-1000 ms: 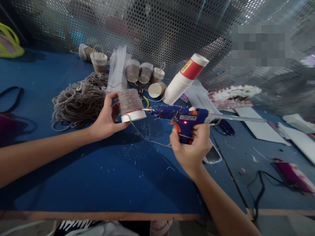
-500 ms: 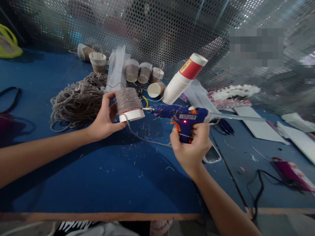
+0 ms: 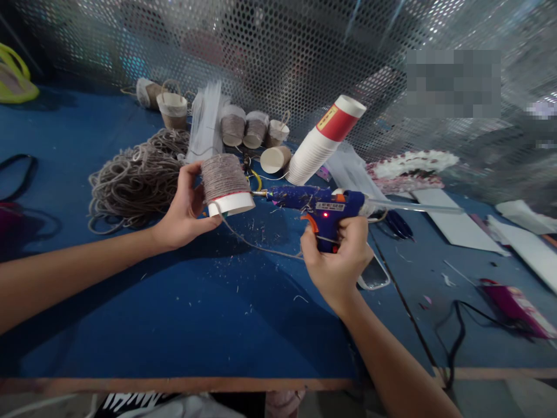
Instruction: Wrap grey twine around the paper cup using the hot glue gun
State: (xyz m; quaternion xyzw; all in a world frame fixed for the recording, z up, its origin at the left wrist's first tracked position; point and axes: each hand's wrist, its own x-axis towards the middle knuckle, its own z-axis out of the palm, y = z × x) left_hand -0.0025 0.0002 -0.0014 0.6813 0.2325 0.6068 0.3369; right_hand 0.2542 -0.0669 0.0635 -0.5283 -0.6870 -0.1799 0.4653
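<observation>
My left hand (image 3: 185, 206) is closed around a paper cup (image 3: 232, 204) wound with grey-brown cord (image 3: 224, 175). The cup is tilted, with a white band bare at its lower end. A loose strand (image 3: 255, 246) runs from the cup toward my right hand. My right hand (image 3: 337, 261) grips a blue hot glue gun (image 3: 335, 209), its thumb or finger by the orange trigger and a red light lit. The metal nozzle (image 3: 260, 193) points left at the cup's side, touching or very close to it. A clear glue stick (image 3: 418, 205) sticks out behind.
A heap of cord (image 3: 134, 174) lies left of the cup. Behind stand several cord-wrapped cups (image 3: 232, 125), white mesh (image 3: 204, 119) and a leaning stack of paper cups (image 3: 313, 145). A phone (image 3: 375, 273) lies by my right wrist. A perforated metal screen (image 3: 278, 52) borders the table.
The cup and my left hand have shifted very slightly left. My right hand and the glue gun hold almost the same position.
</observation>
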